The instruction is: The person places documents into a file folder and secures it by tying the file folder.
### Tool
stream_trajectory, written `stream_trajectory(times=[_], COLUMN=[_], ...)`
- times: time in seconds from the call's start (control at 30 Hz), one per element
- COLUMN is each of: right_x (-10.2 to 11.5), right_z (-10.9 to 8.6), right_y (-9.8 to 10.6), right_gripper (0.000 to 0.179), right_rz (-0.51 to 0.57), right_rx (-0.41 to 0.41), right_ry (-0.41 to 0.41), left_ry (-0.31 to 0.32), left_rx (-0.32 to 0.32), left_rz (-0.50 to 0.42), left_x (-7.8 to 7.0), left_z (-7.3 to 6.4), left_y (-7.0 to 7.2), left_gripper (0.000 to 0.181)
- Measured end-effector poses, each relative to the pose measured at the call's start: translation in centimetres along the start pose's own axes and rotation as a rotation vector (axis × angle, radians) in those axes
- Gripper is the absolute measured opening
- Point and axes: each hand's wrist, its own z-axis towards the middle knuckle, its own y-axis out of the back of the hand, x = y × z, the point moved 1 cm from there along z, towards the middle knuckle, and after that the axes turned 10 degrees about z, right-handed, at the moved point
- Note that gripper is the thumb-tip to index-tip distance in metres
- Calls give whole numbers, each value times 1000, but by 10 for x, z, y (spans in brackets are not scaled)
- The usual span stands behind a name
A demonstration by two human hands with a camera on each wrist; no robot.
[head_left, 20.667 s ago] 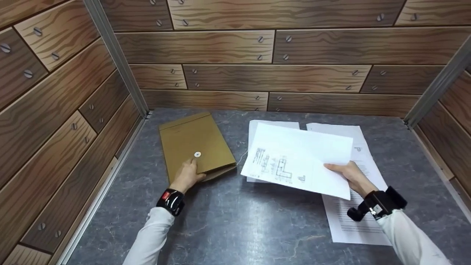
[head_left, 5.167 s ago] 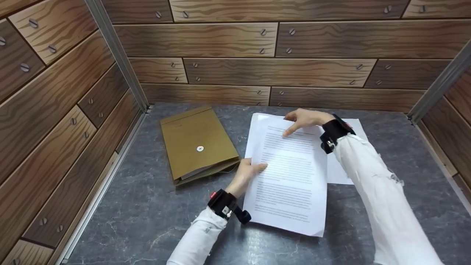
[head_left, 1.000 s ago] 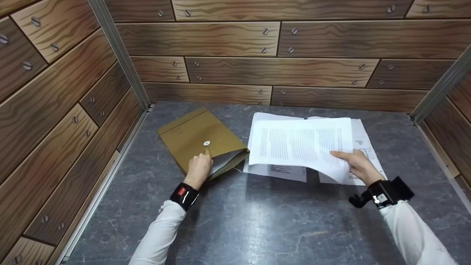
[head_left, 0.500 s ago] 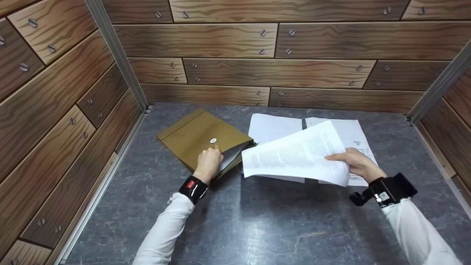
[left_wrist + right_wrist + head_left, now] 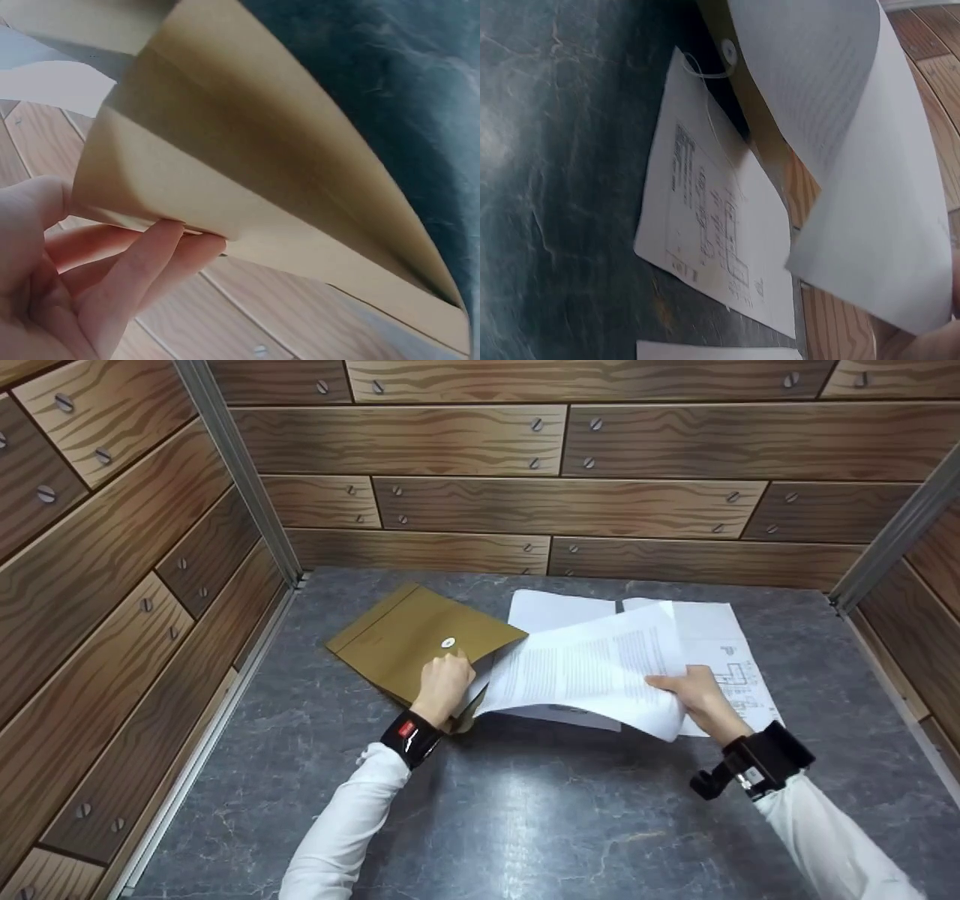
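Observation:
My left hand [image 5: 444, 686] grips the front panel of a brown string-tie document envelope [image 5: 397, 637] by its mouth, just below the white button [image 5: 448, 643]. In the left wrist view the panel is lifted and bowed, so the gusseted side [image 5: 247, 142] shows, and the fingers [image 5: 142, 262] curl at its edge. White paper shows inside the mouth. My right hand [image 5: 701, 697] pinches the right end of the text-printed paper [image 5: 585, 667], thumb on top. This paper bends in the air above the table, its left end overlapping the envelope's mouth.
Two more papers lie flat on the grey marbled table [image 5: 562, 825]: a left sheet [image 5: 559, 607] partly under the held paper, and a drawing sheet [image 5: 739, 675] at right. The envelope's thin string [image 5: 712, 120] trails over one drawing. Wood-patterned walls [image 5: 480, 502] enclose the table.
Earlier, both hands were on the text-printed paper at the middle. Within the last second, the envelope has turned and slid right under my left hand, while the held paper has moved left to its mouth.

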Motion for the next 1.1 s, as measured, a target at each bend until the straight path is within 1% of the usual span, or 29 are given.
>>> stream_trajectory(times=[0.07,0.17,0.27,0.37,0.47,0.53,0.63,0.7,0.77,0.87,0.93,1.03,1.1], right_x=[-2,-4,-4,-4,-4,-3,-1,0,1,3,5,7,8], right_z=[-1,-2,-3,-5,-6,-6,-4,-2,1,4,5,8,9], right_y=[-7,-19,-32,-43,-55,-64,-78,-88,-98,-112,-120,-129,-134], right_gripper=[48,45,43,41,38,39,39,39,39,38,35,34,34], right_rz=[-4,-3,8,25,59,102,175,218,233,214,199,223,254], right_rx=[-30,-69,-94,-101,-82,-50,-3,21,25,21,12,14,36], right_ry=[15,45,70,59,29,18,30,55,75,93,90,95,100], left_ry=[-5,-16,-35,-52,-68,-78,-87,-91,-91,-88,-81,-64,-55], left_rx=[-27,-42,-35,-24,0,15,48,56,51,46,51,63,64], left_rz=[29,60,72,87,100,108,120,125,127,119,111,96,88], left_x=[-5,-12,-19,-24,-28,-31,-35,-38,-41,-44,-46,-47,-47], left_z=[3,7,11,14,16,17,18,18,18,19,20,21,21], left_y=[1,2,3,4,6,7,8,8,8,8,8,7,7], left_gripper=[14,14,14,15,16,16,15,15,15,17,18,19,19])
